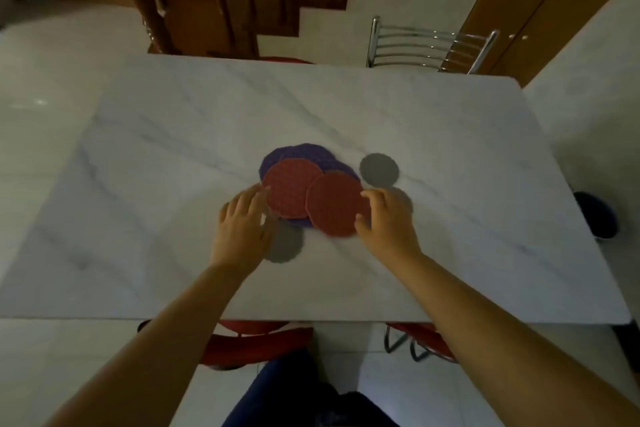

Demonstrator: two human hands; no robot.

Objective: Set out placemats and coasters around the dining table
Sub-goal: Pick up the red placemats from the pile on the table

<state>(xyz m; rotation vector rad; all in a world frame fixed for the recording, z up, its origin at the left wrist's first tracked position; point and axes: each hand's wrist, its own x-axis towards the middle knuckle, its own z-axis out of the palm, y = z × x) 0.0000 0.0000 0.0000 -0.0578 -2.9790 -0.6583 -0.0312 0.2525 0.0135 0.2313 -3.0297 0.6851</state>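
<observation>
At the middle of the white marble worktop, a left round red woven placemat and a right round red woven placemat overlapped on round purple placemats, with a small round grey coaster just to their right. The left hand touched the left mat's edge with its fingers nearly straight. The right hand gripped the right mat's rim with its fingers curled.

table: white, grey-veined marble | placemats: red, purple, textured | coasters: plain grey | chair seats: red
</observation>
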